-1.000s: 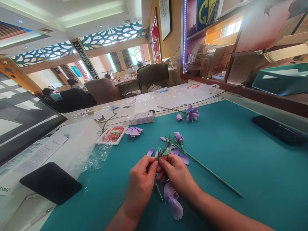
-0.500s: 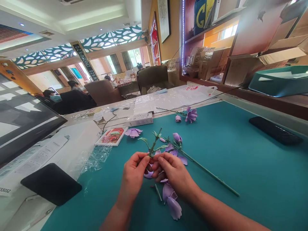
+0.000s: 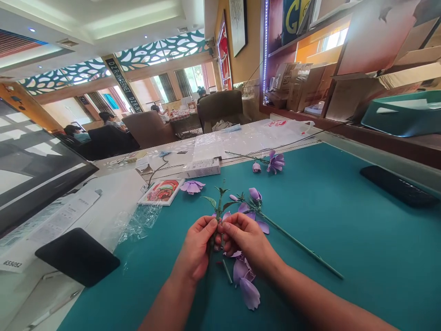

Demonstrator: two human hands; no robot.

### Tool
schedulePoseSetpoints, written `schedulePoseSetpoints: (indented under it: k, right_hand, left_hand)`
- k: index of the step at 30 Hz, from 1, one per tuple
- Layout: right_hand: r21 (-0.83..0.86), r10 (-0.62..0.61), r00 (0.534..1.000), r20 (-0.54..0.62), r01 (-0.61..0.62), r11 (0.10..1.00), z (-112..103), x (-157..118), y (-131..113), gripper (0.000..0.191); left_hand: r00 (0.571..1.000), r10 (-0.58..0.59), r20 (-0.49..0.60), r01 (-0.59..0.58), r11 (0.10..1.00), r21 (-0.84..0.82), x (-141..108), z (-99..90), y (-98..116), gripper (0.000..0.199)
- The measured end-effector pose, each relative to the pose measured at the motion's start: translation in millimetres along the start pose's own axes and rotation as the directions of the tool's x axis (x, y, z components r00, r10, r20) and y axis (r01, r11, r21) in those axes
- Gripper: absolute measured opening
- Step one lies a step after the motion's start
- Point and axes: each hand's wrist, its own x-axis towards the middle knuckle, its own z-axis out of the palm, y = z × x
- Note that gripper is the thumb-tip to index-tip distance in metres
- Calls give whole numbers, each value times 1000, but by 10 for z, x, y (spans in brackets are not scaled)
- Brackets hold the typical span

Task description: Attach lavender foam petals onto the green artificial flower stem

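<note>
Between my fingers stands a green artificial flower stem (image 3: 219, 202) with leaves, held roughly upright. My left hand (image 3: 198, 241) is closed, its thumb and forefinger pinching the stem. Right beside it my right hand (image 3: 250, 239) pinches at the stem's lower part, fingertips nearly touching the left thumb; the exact grip spot is partly hidden. Purple petals (image 3: 250, 292) lie below my right hand, near a short green stem piece (image 3: 227, 272). Just past my hands, a long green stem (image 3: 303, 246) lies slanting to the right with a purple bud (image 3: 255, 195) at its top.
A loose purple bloom (image 3: 192, 186) lies by a small framed picture (image 3: 161, 192). Farther back are another purple flower (image 3: 275, 162) and a white box (image 3: 201, 168). A black pad (image 3: 77, 257) and crinkled clear plastic (image 3: 141, 223) lie left, a black case (image 3: 396, 186) right.
The held stem has turned more upright, and its top leaves have shifted slightly left. Both hands stay pinched close together, and the view has shifted a little.
</note>
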Motion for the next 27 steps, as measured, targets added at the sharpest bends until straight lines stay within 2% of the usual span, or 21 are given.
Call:
schedulePoseSetpoints:
  k: [2,4,6,8,9,12,14,17,20,22,23,24,25,27]
  right_hand:
    - [-104,-97,995,5,97,990,-17,16,49,23]
    - [-301,-248,968,49,251,920,-37,13,93,10]
    - [-529,-378,915,140,392,753,-53,-1,129,2]
    - [-674,-436,867,239,472,569,-58,-14,162,10]
    - [-708,-437,855,280,491,508,-55,-17,179,13]
    - [-761,-393,850,351,504,409,-27,-6,235,21]
    - [-814,-349,861,371,482,324,-7,15,276,23]
    - [-882,-291,872,393,447,148,4,51,338,19]
    - [-891,-294,855,428,453,19,-7,73,389,22]
    - [-873,-342,825,450,487,25,-15,74,402,22]
    - [-855,-375,809,453,513,73,-17,70,396,20]
    - [-832,-404,803,437,532,159,-20,64,379,18]
    - [-795,-425,813,397,536,283,-24,56,350,16]
    - [-642,-400,878,264,469,606,-42,42,259,14]
  left_hand:
    - [1000,-21,-10,21,999,-32,39,-19,-27,35]
    - [999,-33,-14,32,997,-70,83,-44,-56,35]
    - [998,-56,-18,53,992,-114,134,-70,-84,32]
    - [996,-85,-34,79,984,-159,191,-98,-108,26]
    - [994,-99,-45,89,980,-178,220,-113,-118,23]
    - [988,-136,-70,118,969,-215,290,-156,-146,16]
    - [984,-159,-75,138,962,-237,310,-172,-164,14]
    - [981,-180,-77,154,951,-266,300,-167,-186,13]
    - [978,-197,-70,170,944,-283,259,-141,-178,13]
    - [978,-201,-58,176,941,-289,223,-125,-147,11]
    - [979,-196,-51,173,941,-292,203,-119,-126,10]
    - [981,-187,-44,166,941,-295,182,-114,-103,9]
    - [984,-175,-37,156,942,-298,161,-111,-80,8]
    - [990,-138,-15,128,946,-297,114,-102,-44,7]
